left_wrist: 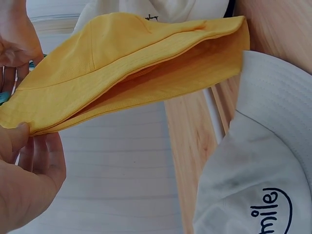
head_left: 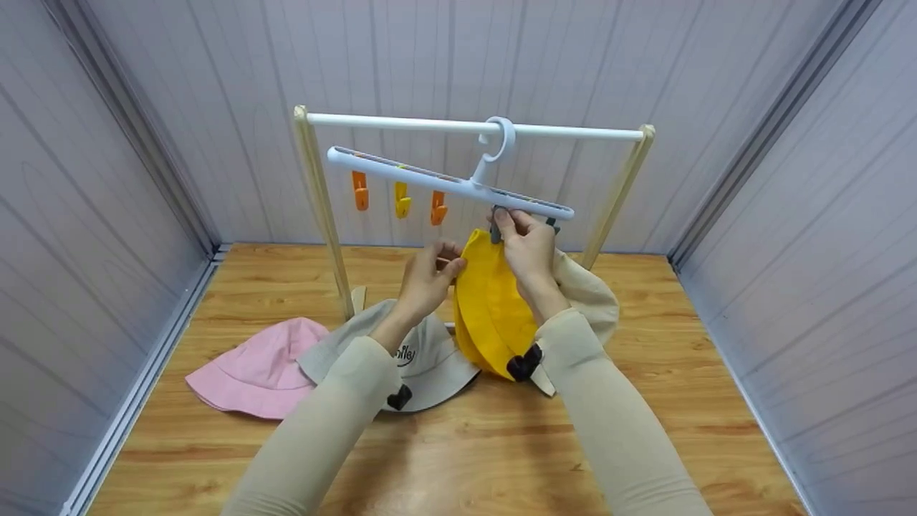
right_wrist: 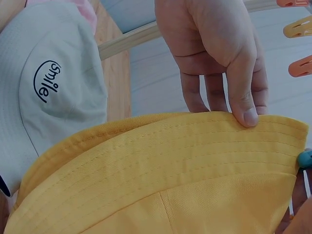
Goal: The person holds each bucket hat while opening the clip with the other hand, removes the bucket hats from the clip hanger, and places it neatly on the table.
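A yellow bucket hat (head_left: 494,308) hangs folded under the right end of a tilted white hanger (head_left: 408,172). My left hand (head_left: 424,279) pinches the hat's brim between thumb and fingers, as the left wrist view also shows. Up at the hanger, my right hand (head_left: 530,251) grips a dark teal clip (head_left: 495,228) at the hat's upper edge; whether its jaws bite the cloth cannot be told. A cream hat (head_left: 591,294) hangs behind the right forearm, near a second dark clip (head_left: 551,223), partly hidden.
The hanger hooks over the white bar (head_left: 401,124) of a wooden-legged rack. Orange and yellow clips (head_left: 402,201) dangle at its left. A grey "smile" hat (head_left: 437,358) and a pink hat (head_left: 261,369) lie on the wooden surface (head_left: 645,444), with panelled walls around.
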Tool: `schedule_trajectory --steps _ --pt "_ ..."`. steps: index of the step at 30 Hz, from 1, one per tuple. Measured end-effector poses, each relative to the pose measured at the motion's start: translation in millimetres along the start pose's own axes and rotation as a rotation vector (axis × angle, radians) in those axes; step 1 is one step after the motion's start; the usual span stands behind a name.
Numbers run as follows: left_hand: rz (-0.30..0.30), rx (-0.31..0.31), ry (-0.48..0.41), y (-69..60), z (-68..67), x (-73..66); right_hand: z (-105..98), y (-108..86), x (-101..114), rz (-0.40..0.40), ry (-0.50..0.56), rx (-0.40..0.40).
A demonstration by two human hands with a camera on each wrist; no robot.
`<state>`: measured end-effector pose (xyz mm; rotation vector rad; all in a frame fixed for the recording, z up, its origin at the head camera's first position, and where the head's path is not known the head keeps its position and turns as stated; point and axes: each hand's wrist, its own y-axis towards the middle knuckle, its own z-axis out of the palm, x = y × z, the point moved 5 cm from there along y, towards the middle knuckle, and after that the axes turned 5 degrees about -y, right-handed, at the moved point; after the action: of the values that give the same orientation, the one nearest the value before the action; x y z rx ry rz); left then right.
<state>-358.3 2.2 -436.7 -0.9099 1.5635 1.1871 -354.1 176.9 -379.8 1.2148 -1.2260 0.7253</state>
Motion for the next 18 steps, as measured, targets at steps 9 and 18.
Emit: schedule_trajectory --steps 9,18 --pt "0.013 -0.016 0.009 -1.3 -2.7 2.1 -0.9 1.7 -0.5 -0.003 0.007 0.010" --pt "0.028 -0.021 0.015 -5.0 -5.4 5.6 -1.6 2.3 -2.4 0.016 0.000 0.028"
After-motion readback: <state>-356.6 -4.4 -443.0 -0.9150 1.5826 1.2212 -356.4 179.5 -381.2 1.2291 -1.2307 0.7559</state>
